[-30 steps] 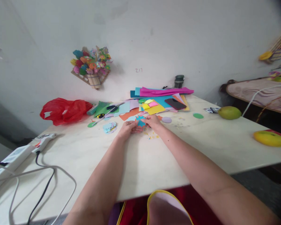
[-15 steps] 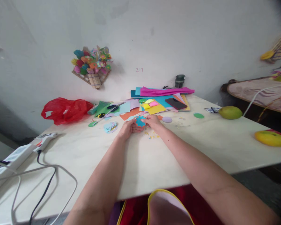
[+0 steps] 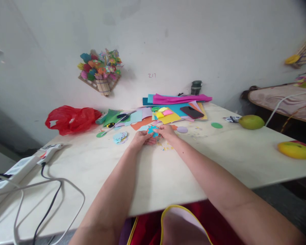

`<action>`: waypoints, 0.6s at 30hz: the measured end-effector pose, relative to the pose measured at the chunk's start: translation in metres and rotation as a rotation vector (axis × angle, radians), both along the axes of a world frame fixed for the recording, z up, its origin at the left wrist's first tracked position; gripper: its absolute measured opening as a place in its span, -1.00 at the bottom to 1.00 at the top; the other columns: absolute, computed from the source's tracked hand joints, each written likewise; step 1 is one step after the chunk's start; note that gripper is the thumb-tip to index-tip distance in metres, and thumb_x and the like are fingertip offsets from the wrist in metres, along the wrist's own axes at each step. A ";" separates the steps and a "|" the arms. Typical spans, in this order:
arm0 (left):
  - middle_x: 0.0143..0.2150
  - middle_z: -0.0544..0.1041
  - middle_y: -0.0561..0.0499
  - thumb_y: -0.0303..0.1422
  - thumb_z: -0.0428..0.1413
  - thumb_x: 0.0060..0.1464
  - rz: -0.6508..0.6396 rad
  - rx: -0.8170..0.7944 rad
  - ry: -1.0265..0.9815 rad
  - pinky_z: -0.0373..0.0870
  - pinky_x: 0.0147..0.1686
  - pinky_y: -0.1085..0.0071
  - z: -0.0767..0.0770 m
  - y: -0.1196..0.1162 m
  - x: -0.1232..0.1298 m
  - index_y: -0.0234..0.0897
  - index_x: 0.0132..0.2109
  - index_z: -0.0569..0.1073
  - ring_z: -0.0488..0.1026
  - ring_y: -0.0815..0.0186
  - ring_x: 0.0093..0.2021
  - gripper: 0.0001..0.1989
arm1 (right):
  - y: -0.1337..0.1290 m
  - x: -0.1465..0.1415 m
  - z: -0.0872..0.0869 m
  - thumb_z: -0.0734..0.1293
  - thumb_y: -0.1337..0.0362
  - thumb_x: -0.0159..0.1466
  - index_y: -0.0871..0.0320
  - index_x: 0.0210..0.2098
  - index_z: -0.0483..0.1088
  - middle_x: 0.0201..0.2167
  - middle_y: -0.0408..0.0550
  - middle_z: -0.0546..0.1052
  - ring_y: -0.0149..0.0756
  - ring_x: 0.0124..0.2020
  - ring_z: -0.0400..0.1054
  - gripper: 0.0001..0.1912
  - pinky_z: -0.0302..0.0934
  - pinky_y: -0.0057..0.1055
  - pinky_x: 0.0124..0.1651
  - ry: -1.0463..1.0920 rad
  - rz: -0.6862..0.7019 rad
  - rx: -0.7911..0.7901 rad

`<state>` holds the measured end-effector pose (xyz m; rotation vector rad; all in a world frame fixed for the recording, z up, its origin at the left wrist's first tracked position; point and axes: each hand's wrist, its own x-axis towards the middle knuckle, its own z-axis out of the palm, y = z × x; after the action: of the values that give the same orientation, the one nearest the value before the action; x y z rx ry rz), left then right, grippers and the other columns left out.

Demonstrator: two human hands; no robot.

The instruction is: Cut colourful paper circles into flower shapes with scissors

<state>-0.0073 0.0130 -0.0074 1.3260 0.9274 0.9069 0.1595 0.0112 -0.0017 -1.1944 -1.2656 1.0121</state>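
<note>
A blue paper flower (image 3: 152, 130) with an orange layer behind it is held up over the middle of the table. My left hand (image 3: 142, 137) grips its left side, thumb on the front and fingers beneath. Closed in a pinch, my right hand (image 3: 166, 132) has hold of its right edge. Small yellow and orange paper scraps (image 3: 167, 147) lie on the table just below the right hand. To the left sits a pile of pale blue paper cutouts (image 3: 120, 137). A lilac paper oval (image 3: 182, 129) rests to the right of the hands.
Behind are coloured sheets (image 3: 173, 115), a phone (image 3: 192, 112) and scissors (image 3: 123, 116). A red plastic bag (image 3: 71, 119) lies at the back left, a power strip (image 3: 15, 170) with cables at the left. Two mangoes, one green (image 3: 251, 122) and one yellow (image 3: 294, 150), lie at right.
The paper flower has turned slightly in my hands, and less of its orange layer shows. Both hands keep nearly the same place.
</note>
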 end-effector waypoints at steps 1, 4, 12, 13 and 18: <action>-0.46 0.63 -0.18 -0.04 0.43 -0.24 -0.004 0.003 -0.001 0.54 -0.36 0.33 0.000 0.000 0.000 -0.38 -0.37 0.56 0.61 0.16 -0.43 -0.53 | 0.000 0.000 0.000 0.50 0.19 -0.02 0.13 -0.72 0.23 -0.75 -0.26 0.27 -0.50 -0.67 0.10 -0.61 0.03 -0.50 -0.58 0.001 0.000 0.004; -0.43 0.64 -0.18 -0.05 0.41 -0.19 -0.011 0.012 0.001 0.55 -0.32 0.30 -0.001 0.002 -0.001 -0.38 -0.35 0.57 0.62 0.15 -0.41 -0.54 | -0.001 0.000 0.001 0.50 0.20 -0.01 0.14 -0.73 0.23 -0.76 -0.27 0.27 -0.50 -0.67 0.10 -0.61 0.03 -0.51 -0.59 0.000 -0.005 0.002; -0.43 0.64 -0.17 -0.06 0.41 -0.17 -0.024 0.012 -0.006 0.56 -0.34 0.33 -0.001 0.001 -0.001 -0.39 -0.34 0.56 0.61 0.19 -0.44 -0.55 | -0.002 -0.001 0.002 0.50 0.21 0.00 0.14 -0.71 0.24 -0.73 -0.25 0.31 -0.49 -0.65 0.13 -0.62 0.04 -0.51 -0.58 0.001 -0.007 -0.014; -0.43 0.64 -0.17 -0.06 0.41 -0.17 -0.025 0.011 -0.008 0.56 -0.34 0.34 -0.001 0.001 0.000 -0.39 -0.33 0.56 0.61 0.20 -0.45 -0.55 | -0.002 -0.001 0.002 0.50 0.21 0.00 0.14 -0.71 0.24 -0.73 -0.26 0.31 -0.49 -0.65 0.13 -0.62 0.04 -0.51 -0.58 -0.001 -0.007 -0.013; -0.43 0.64 -0.17 -0.08 0.41 -0.16 -0.023 0.002 -0.004 0.55 -0.33 0.34 0.000 0.000 0.000 -0.41 -0.33 0.56 0.61 0.20 -0.44 -0.55 | -0.001 0.000 0.001 0.50 0.18 -0.01 0.14 -0.71 0.24 -0.73 -0.26 0.29 -0.48 -0.64 0.14 -0.62 0.07 -0.51 -0.58 -0.012 -0.008 -0.003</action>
<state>-0.0074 0.0132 -0.0071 1.3331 0.9065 0.8927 0.1594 0.0102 -0.0005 -1.2094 -1.2680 1.0023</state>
